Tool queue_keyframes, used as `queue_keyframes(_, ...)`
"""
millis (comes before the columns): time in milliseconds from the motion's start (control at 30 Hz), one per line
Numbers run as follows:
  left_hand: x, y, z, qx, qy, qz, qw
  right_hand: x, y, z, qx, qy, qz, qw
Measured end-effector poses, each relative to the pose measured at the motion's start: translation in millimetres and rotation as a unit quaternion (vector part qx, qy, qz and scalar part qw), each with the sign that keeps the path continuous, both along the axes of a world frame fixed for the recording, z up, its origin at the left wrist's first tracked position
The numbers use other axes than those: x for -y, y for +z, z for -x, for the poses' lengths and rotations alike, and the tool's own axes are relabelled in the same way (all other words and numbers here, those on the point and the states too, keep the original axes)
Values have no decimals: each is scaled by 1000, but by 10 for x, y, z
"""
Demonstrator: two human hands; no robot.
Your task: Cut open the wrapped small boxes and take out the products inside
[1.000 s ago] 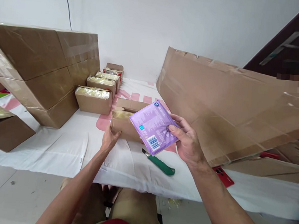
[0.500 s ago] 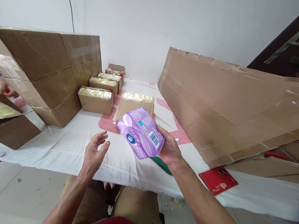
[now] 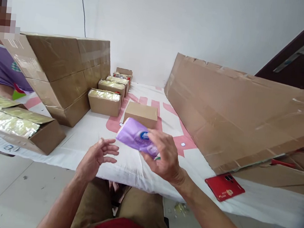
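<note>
My right hand grips a soft purple packet with a blue logo, held above the table's front edge. My left hand hovers just left of the packet, palm up, fingers spread, holding nothing. A small brown cardboard box stands on the white table cover right behind the packet.
A row of small taped boxes runs toward the wall. Big stacked cartons stand at the left, a large flattened carton leans at the right. A red phone lies near the front edge. A person in purple sits far left behind an open box.
My right hand has turned the purple packet over and lowered it toward my left hand. The view has shifted left, bringing the person in purple into sight.
</note>
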State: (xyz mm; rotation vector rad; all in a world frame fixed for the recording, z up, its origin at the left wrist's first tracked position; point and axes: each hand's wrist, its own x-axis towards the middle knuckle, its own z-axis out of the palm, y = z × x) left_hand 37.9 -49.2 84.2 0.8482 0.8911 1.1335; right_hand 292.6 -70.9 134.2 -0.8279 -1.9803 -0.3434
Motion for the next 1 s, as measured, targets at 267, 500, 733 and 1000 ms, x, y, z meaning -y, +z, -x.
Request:
queue_keyframes(267,74,65,27,84,-57,5,995,269,-46,191,187,64,-40,980)
queue_keyframes(500,103,20,41,83,-48,-119,988,42,-141,-46,-160,116,380,904)
queue_keyframes(733,-23,413,147,-8,14,-186,982,-122,-43,221,-344,171,444,810)
queue_keyframes(1000,-122,-20,154,-165,129,-175,962,-449,-322,472,-180,76,347,917)
